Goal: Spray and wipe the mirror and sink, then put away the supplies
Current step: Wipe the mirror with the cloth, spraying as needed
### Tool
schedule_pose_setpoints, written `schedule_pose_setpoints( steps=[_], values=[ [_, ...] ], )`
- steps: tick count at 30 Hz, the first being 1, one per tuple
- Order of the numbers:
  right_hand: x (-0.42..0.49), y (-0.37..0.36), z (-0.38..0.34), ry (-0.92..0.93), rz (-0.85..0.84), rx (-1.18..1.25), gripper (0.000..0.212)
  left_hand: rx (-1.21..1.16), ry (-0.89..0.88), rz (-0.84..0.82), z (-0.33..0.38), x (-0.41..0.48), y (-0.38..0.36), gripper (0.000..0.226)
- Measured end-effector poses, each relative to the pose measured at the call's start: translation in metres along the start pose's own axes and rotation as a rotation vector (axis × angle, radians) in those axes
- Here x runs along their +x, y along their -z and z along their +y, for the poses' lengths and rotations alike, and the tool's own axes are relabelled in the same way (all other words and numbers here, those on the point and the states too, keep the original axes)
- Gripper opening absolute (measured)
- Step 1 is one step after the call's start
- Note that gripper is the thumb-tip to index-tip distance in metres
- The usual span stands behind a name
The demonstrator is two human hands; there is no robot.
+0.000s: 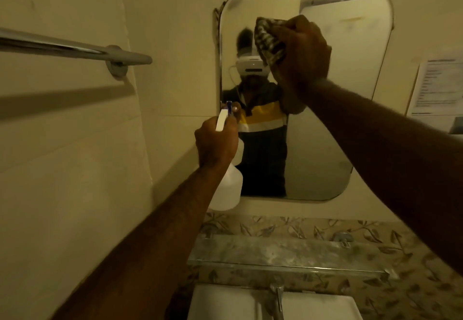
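A rounded mirror hangs on the wall straight ahead. My right hand is raised against its upper middle, shut on a checked cloth that is pressed to the glass. My left hand is lower, at the mirror's bottom left corner, and grips a white spray bottle by its neck, nozzle pointing up toward the mirror. A white sink shows at the bottom edge, with a metal tap over it.
A glass shelf on two metal brackets juts out between mirror and sink, before leaf-patterned tiles. A chrome towel rail sticks out of the left wall. A printed paper notice hangs to the right of the mirror.
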State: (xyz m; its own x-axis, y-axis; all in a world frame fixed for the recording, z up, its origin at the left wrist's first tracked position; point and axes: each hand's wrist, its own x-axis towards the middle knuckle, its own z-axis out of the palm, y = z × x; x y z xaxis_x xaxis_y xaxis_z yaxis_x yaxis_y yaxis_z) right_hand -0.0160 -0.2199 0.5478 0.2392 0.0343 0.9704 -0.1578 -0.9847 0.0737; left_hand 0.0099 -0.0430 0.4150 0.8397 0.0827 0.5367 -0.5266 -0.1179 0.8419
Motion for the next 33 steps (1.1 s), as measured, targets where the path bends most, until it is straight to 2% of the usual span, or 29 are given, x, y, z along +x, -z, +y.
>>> schedule_pose_setpoints(
  steps=[2,5,9,12,14,16,20,25,28,30,33],
  values=[
    [-0.017,-0.005,-0.005,0.077,-0.030,-0.021,0.045,0.000,0.002,0.014,0.004,0.009,-0.001,0.017],
    [-0.085,-0.024,-0.013,0.304,-0.136,0.036,0.041,0.008,0.024,0.037,-0.001,0.009,0.001,0.018],
    [-0.172,-0.041,-0.014,0.495,-0.437,0.023,0.056,0.038,0.047,0.035,-0.009,-0.002,0.005,0.024],
    [-0.163,-0.035,-0.011,0.608,-0.554,-0.035,0.067,0.049,0.048,0.015,0.004,0.000,0.011,0.028],
    [-0.140,-0.027,-0.011,0.648,-0.585,-0.066,0.076,0.039,0.016,0.001,0.022,0.007,0.013,0.022],
    [-0.111,-0.017,-0.011,0.596,-0.548,-0.073,0.076,0.034,-0.005,0.007,0.044,0.016,0.014,0.021],
    [-0.039,0.010,-0.010,0.431,-0.348,-0.051,0.060,0.014,-0.024,0.052,0.079,0.031,0.015,0.027],
    [0.049,0.026,-0.004,0.117,-0.109,0.051,0.053,0.037,-0.084,0.074,0.111,0.039,0.012,0.027],
    [0.069,0.022,-0.005,-0.033,-0.013,0.119,0.048,0.046,-0.089,0.084,0.120,0.042,0.007,0.032],
    [0.064,0.019,-0.009,-0.085,0.000,0.139,0.047,0.050,-0.094,0.078,0.123,0.042,0.003,0.031],
    [0.035,0.018,-0.010,-0.018,-0.085,0.126,0.048,0.041,-0.085,0.095,0.123,0.041,-0.001,0.032]
  ],
)
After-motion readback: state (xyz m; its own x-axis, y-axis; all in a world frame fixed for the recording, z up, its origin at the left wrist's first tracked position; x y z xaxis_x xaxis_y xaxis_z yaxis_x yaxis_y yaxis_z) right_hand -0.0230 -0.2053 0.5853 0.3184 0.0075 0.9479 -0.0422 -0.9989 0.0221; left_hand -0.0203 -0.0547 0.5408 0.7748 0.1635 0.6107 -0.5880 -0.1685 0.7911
